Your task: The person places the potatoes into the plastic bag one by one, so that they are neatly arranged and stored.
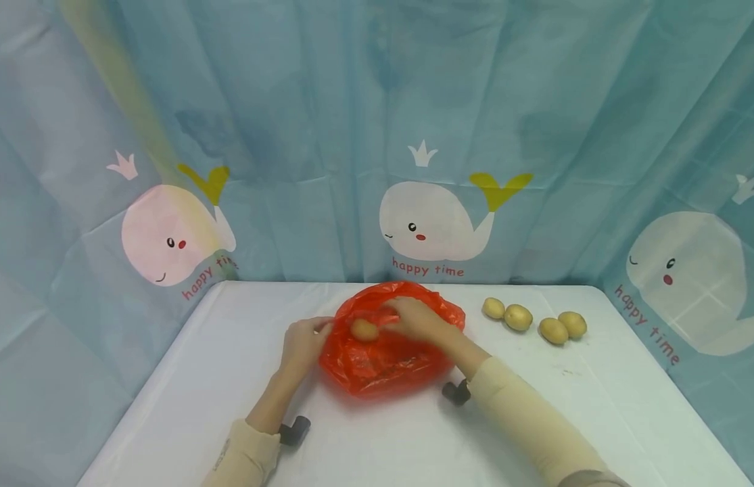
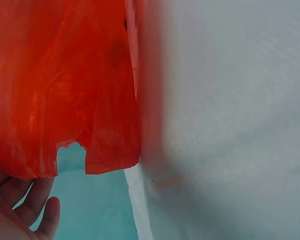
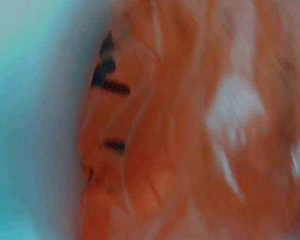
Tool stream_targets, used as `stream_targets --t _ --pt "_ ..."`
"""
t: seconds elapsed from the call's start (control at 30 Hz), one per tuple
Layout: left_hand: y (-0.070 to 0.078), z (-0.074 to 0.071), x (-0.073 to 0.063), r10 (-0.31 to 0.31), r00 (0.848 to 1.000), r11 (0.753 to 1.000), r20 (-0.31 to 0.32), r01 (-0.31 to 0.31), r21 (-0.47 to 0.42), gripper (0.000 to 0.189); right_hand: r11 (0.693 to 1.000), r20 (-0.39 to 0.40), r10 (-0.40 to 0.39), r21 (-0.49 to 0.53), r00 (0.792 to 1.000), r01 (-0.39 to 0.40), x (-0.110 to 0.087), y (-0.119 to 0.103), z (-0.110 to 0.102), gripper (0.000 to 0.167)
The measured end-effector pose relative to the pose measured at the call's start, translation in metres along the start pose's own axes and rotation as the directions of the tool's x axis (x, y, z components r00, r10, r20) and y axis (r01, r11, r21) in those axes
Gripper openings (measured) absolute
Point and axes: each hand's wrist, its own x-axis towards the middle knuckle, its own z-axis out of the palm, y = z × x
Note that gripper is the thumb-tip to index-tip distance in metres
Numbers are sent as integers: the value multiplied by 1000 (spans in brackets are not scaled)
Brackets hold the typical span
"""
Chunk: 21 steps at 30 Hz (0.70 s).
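A red plastic bag [image 1: 383, 368] lies on the white table with its mouth spread wide. My left hand [image 1: 305, 343] grips the bag's left edge. In the left wrist view, the fingers [image 2: 40, 200] of that hand sit at the edge of the red bag [image 2: 65, 90], beside a notch in the plastic. My right hand [image 1: 416, 319] reaches over the bag's mouth from the right, fingers and thumb apart. Just off its fingertips is a potato [image 1: 364, 330], within the bag's opening. The right wrist view is blurred and filled by the red bag [image 3: 165, 125], hiding the right hand.
To the right of the bag on the table [image 1: 596, 406] are a small potato [image 1: 493, 308], a larger potato [image 1: 519, 317] next to it, and two touching potatoes [image 1: 554, 331] farther right. A blue curtain [image 1: 303, 135] with whale prints borders the back and sides.
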Motion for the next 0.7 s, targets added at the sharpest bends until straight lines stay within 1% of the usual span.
stream_targets --t 0.07,0.13,0.3,0.4,0.5,0.7 --pt "-1 0 0 7 1000 1000 -2 -7 -3 26 1000 -7 -11 6 1000 11 -3 2 -4 50" --pt "-1 1 0 -4 1000 1000 3 4 -9 26 1000 -10 -21 8 1000 21 -5 5 -9 50" --pt "-1 0 -1 -21 1000 1000 10 21 -16 28 999 -21 -33 -43 999 32 -7 11 -20 49" --pt "0 -1 -1 -9 1000 1000 -2 9 -11 27 998 -31 -21 -53 999 19 -9 13 -26 48" --pt "0 -1 -1 1 1000 1000 -9 -1 -4 26 999 -36 -17 -37 999 15 -11 15 -33 46" --pt "-1 0 -2 -12 1000 1000 -1 12 -4 27 998 -57 -17 -62 998 13 -17 21 -46 45"
